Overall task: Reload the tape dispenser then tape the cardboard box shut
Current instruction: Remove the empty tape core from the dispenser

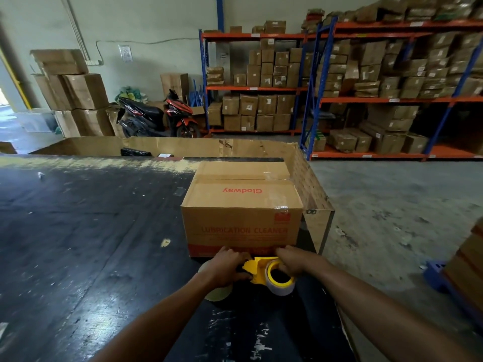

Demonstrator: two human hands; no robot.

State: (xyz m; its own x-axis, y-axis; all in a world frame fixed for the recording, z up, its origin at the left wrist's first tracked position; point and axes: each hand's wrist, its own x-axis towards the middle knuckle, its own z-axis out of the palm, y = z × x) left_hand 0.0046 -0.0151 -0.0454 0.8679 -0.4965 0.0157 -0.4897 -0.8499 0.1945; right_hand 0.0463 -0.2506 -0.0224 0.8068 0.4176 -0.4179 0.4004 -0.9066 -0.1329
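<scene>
Both hands work just in front of the box (241,205), low on the dark tabletop (91,231). The left hand (227,267) grips the yellow dispenser (254,267) by its frame; the right hand (291,262) is curled around the tape roll (281,279) sitting on the hub. A second roll (218,293) lies under the left wrist. The dispenser looks light, rigid plastic: hold the frame, clear of the blade. The tape is probably slick outside and sticky underneath, so best pulled by its free end
</scene>
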